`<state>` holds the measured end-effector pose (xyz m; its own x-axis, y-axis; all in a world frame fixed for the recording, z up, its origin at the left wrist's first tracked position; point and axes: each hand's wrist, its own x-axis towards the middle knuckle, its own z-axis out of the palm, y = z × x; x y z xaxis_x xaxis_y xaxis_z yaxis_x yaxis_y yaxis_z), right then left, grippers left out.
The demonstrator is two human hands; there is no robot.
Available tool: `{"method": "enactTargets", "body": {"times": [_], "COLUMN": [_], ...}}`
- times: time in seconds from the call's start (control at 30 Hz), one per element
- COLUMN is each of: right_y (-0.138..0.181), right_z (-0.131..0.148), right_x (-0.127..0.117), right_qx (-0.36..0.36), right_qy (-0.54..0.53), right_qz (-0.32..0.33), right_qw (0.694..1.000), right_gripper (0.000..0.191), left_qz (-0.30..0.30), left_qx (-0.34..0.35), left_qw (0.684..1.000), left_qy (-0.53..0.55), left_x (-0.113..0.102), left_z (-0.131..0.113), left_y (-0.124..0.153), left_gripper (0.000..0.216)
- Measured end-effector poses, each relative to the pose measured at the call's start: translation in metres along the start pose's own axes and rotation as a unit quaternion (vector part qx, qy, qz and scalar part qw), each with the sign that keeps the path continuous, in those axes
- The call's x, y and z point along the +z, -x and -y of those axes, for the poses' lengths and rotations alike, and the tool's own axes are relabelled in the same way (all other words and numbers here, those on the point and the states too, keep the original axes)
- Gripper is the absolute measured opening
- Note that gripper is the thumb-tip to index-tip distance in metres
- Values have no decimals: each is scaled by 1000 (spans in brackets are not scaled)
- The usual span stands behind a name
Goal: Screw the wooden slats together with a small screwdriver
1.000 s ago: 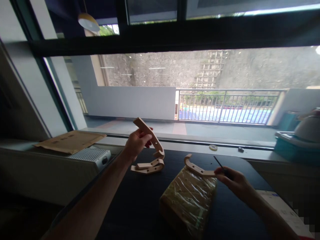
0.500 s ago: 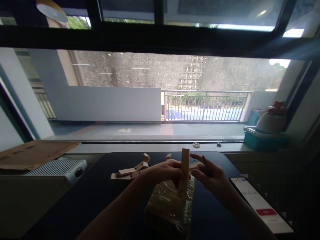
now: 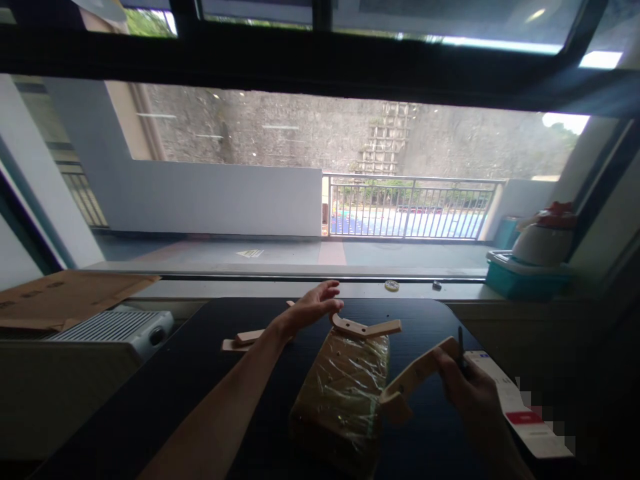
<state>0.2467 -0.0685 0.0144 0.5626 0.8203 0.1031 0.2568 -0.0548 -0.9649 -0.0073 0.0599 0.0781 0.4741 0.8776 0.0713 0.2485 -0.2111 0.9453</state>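
My right hand (image 3: 467,380) grips one end of a bent wooden piece (image 3: 417,370) with a curled far end, to the right of a brown block wrapped in clear plastic (image 3: 340,380). A thin dark stick-like tool (image 3: 461,343) also pokes up from that hand. Over the table's far edge, my left hand (image 3: 317,303) is empty with its fingers apart. Just beside it, a second bent wooden piece (image 3: 365,328) with dark holes lies at the far end of the block. Further left, more wooden pieces (image 3: 245,339) are partly hidden behind my left forearm.
The dark table (image 3: 175,393) stands against a window sill. A phone (image 3: 515,407) lies at the right. On the sill are a tape roll (image 3: 391,286), a small dark item (image 3: 437,285) and a teal box (image 3: 525,277). Brown cardboard (image 3: 70,297) rests on a white heater (image 3: 135,333) at left.
My hands have moved apart, left hand away to the far left and right hand back to the right. The wooden piece held upright in my left hand is now in my right.
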Motion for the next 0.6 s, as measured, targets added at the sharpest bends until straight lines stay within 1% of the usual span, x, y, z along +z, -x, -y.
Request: {"method": "enactTargets", "body": {"times": [0.07, 0.13, 0.17, 0.2, 0.23, 0.3, 0.37, 0.4, 0.47, 0.5, 0.53, 0.6], "right_y": [3, 8, 11, 15, 19, 28, 36, 39, 43, 44, 45, 47], "right_z": [-5, -5, -4, -3, 0, 6, 14, 18, 26, 29, 31, 34], "right_x": [-5, -11, -14, -17, -20, -22, -18, -13, 0, 7, 14, 27], "right_qx": [18, 27, 32, 36, 39, 39, 34, 29, 8, -5, -18, -31], "right_qy": [-8, -9, -5, 4, 17, 43, 53, 55, 57, 58, 59, 59], "right_qz": [-7, 10, 14, 9, -2, -33, -45, -46, -46, -40, -28, 12], "right_qw": [1000, 1000, 999, 999, 999, 998, 997, 997, 997, 997, 998, 998], "right_gripper": [47, 47, 47, 46, 45, 42, 39, 38, 36, 36, 36, 35], "left_qz": [17, -5, -34, -92, -127, -165, -201, -223, -298, -312, -307, -255], "left_qx": [-16, -18, -25, -31, -32, -28, -22, -6, 29, 43, 63, 84], "left_qw": [1000, 1000, 999, 995, 990, 984, 975, 968, 935, 923, 918, 929], "left_qy": [9, 8, 1, -24, -45, -68, -92, -117, -192, -222, -242, -254], "left_x": [5, 16, 22, 27, 32, 37, 40, 40, 42, 44, 46, 52], "left_z": [12, 20, 24, 28, 32, 39, 44, 44, 39, 35, 31, 24], "left_y": [3, 16, 26, 37, 50, 76, 102, 114, 135, 144, 152, 161], "left_gripper": [59, 54, 52, 46, 44, 42, 42, 43, 44, 41, 39, 45]}}
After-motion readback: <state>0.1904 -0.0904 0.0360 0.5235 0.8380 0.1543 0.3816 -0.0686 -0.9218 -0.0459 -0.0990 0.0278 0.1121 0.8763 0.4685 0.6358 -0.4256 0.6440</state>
